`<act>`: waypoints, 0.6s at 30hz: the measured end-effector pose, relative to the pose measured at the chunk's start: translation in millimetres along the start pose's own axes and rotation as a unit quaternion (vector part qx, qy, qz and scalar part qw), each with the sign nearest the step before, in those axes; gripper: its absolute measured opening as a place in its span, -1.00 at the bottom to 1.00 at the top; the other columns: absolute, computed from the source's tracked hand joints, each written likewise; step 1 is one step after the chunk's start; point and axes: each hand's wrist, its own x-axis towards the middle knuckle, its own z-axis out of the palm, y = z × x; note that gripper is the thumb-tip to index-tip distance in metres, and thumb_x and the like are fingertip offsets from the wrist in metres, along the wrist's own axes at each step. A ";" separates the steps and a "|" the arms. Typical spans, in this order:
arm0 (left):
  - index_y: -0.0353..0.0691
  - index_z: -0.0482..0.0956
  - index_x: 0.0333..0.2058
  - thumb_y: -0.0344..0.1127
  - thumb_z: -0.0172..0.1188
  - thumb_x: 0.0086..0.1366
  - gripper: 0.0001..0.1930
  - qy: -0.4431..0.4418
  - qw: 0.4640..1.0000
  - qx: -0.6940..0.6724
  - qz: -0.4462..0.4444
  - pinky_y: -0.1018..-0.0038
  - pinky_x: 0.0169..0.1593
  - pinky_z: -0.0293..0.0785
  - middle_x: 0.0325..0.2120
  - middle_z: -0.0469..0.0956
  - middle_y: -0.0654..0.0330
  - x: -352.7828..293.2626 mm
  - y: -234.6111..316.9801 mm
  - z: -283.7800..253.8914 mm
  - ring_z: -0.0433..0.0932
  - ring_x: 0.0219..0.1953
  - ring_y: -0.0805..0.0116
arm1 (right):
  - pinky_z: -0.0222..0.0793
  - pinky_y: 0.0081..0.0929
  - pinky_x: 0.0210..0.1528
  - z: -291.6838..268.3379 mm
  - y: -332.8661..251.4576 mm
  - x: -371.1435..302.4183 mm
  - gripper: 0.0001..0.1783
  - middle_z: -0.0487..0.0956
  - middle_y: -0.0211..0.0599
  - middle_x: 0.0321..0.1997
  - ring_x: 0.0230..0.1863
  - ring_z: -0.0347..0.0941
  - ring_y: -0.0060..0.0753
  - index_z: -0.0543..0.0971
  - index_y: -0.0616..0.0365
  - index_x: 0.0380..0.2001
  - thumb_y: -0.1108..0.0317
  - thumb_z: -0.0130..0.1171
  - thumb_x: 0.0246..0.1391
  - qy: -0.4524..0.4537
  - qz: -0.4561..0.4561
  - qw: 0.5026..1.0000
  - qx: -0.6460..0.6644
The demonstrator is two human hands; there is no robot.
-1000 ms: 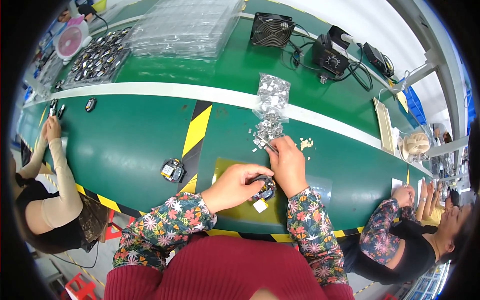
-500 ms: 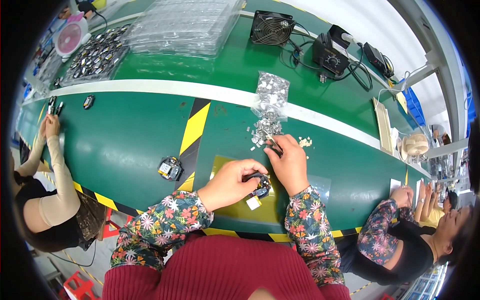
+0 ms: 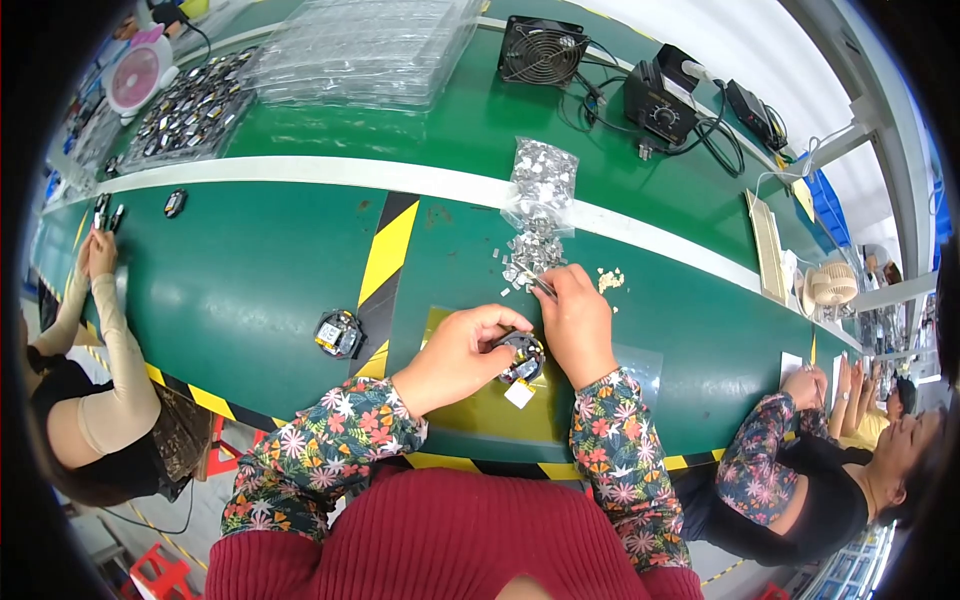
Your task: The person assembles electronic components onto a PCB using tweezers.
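Observation:
A round black electronic module (image 3: 526,366) with a small circuit board and a white square tab is pinched by my left hand (image 3: 455,352), thumb on its near side. In my right hand (image 3: 577,325) is a pair of tweezers (image 3: 540,284), held closely between thumb and fingers. The tweezer tips reach the near edge of a pile of small silvery pieces (image 3: 535,250). Under my hands lies a yellowish translucent mat (image 3: 490,420). A second round module (image 3: 339,334) sits on the bench to the left of my left hand.
A clear bag (image 3: 545,180) of silvery pieces lies beyond the pile, and small cream-coloured bits (image 3: 610,280) lie to its right. Farther back are a black fan (image 3: 542,52), a black control box (image 3: 660,105) and stacked clear trays (image 3: 360,50). Other people work at both sides.
The tweezer tips have shifted slightly left over the silvery pieces. In my left hand, the module has turned a little and moved slightly right.

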 end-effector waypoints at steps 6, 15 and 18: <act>-0.32 0.38 -0.19 -0.55 -0.05 0.09 -0.74 -0.002 0.999 -0.025 -0.045 0.69 -0.51 0.30 -0.45 0.48 0.26 -0.9 6.3 -2.0 0.40 -0.47 0.65 | 0.32 -0.30 -0.48 -1.1 -3.1 -1.5 -0.88 0.41 -0.22 -0.41 -0.47 0.40 -0.10 0.37 0.16 -0.46 0.47 0.07 -0.15 -0.009 -0.013 1.000 -0.023; -0.26 0.39 -0.17 -0.52 -0.05 0.13 -0.75 0.005 0.997 -0.030 -0.072 0.75 -0.63 0.19 -0.44 0.48 0.32 1.6 4.0 -5.0 0.27 -0.63 0.73 | 0.31 -0.24 -0.41 -11.2 -7.4 -5.7 -0.88 0.42 -0.09 -0.41 -0.41 0.38 0.02 0.34 0.22 -0.42 0.52 0.02 -0.10 -0.007 0.012 0.998 0.059; -0.26 0.39 -0.17 -0.54 -0.06 0.13 -0.74 0.008 0.998 -0.047 -0.041 0.75 -0.60 0.22 -0.32 0.47 0.29 1.7 1.3 -6.9 0.30 -0.56 0.74 | 0.30 -0.24 -0.40 -15.0 -14.5 -7.6 -0.87 0.42 -0.05 -0.41 -0.41 0.38 0.05 0.33 0.23 -0.39 0.52 0.01 -0.08 -0.036 0.035 0.991 0.128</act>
